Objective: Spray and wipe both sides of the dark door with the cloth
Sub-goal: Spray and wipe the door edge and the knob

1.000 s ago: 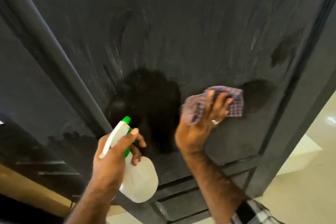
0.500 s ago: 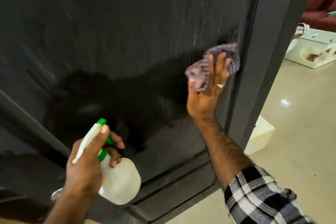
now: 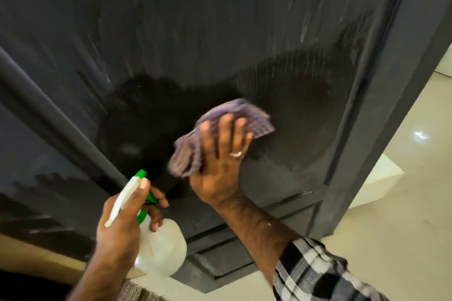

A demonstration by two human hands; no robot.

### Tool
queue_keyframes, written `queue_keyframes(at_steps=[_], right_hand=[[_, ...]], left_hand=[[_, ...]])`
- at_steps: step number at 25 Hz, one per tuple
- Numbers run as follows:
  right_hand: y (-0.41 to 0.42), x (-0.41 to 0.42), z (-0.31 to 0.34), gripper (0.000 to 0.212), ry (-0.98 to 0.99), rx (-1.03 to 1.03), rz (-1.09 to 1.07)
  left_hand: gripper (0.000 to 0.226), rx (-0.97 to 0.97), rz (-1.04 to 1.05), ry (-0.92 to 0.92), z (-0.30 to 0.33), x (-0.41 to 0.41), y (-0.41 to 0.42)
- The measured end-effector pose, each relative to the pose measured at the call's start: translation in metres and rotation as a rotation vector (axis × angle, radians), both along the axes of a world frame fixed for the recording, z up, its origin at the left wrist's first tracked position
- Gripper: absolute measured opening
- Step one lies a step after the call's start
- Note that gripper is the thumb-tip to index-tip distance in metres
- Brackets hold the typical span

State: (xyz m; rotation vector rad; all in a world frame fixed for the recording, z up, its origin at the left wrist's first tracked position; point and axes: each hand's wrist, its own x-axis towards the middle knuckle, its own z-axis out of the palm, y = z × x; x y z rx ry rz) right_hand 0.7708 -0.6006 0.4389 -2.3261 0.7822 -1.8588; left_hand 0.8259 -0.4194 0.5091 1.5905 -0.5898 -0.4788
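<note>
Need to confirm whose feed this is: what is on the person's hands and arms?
Right hand wears a silver ring; its black-and-white checked sleeve is pushed up the forearm. Left hand wears nothing; a grey herringbone cuff shows at the frame's bottom edge.

Interior of a home, at a doorway. A dark panelled door (image 3: 220,32) with raised mouldings fills most of the frame; a glossy cream tiled floor (image 3: 403,215) at lower right reflects a ceiling light. A household spray bottle (image 3: 159,249) at lower centre and a checked cloth (image 3: 247,115) at centre suggest domestic cleaning.
</note>
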Motion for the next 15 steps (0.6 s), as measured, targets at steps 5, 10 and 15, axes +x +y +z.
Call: queue_keyframes(at_steps=[5,10,15], right_hand=[[-0.056,-0.072,-0.106,0.079,0.595,-0.505,0.249],[-0.138,-0.097,-0.075,0.066,-0.320,0.313,-0.264],[-0.001,0.010,-0.053,0.075,-0.388,0.583,-0.145]], left_hand=[[0.049,-0.019,0.040,0.059,-0.010,0.010,0.018],[0.047,0.013,-0.075,0.025,-0.017,-0.001,0.002],[0.047,0.009,-0.013,-0.008,-0.008,0.009,0.028]])
